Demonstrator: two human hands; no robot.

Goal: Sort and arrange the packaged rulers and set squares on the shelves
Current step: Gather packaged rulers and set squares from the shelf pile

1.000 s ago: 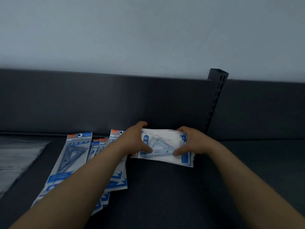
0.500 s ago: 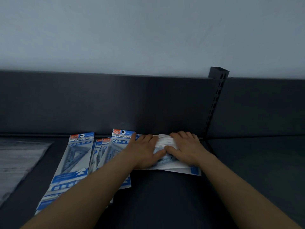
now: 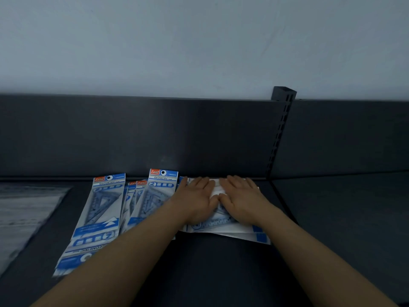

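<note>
A small stack of white and blue set square packs (image 3: 243,232) lies flat on the dark shelf (image 3: 221,273), pushed up against the back panel. My left hand (image 3: 197,196) and my right hand (image 3: 241,200) rest palm-down on top of it, side by side with thumbs touching, and cover most of it. Neither hand grips the stack. Left of the stack, several blue "Geometric" set square packs (image 3: 104,209) lie overlapped in a row, and the nearest pack (image 3: 157,193) touches my left wrist.
The dark back panel (image 3: 155,134) runs behind the shelf. A slotted upright post (image 3: 280,134) stands just right of the stack and divides off a second shelf bay (image 3: 343,207). A pale grey sheet (image 3: 24,209) lies at the far left.
The stack was held by its two ends above the shelf. It now lies flat against the back panel, and both hands have moved from its ends onto its top.
</note>
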